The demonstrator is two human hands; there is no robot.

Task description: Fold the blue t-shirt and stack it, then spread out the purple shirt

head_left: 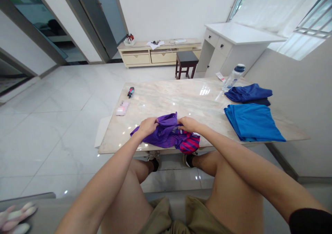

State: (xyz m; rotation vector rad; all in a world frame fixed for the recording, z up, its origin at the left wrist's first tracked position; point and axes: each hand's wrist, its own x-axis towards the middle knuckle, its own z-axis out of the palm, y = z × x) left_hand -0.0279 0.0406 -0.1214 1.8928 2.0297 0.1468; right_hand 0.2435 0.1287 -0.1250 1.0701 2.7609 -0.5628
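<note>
A crumpled purple garment point(163, 135) with a red-and-purple striped part point(190, 143) lies at the near edge of the marble-look table point(166, 95). My left hand point(148, 126) pinches the cloth on its left side. On the other side, my right hand point(188, 124) grips the upper right edge of the same garment. Between my hands a fold of purple cloth stands up a little. My fingertips are partly hidden by the fabric. What kind of garment it is, I cannot tell.
To the right lie a folded bright blue cloth point(255, 122) and a folded dark blue cloth point(249, 92), with a clear water bottle point(233, 78) behind them. A small dark bundle point(130, 92) and a pink packet point(122, 108) lie at left. A stool point(187, 58) stands beyond the table.
</note>
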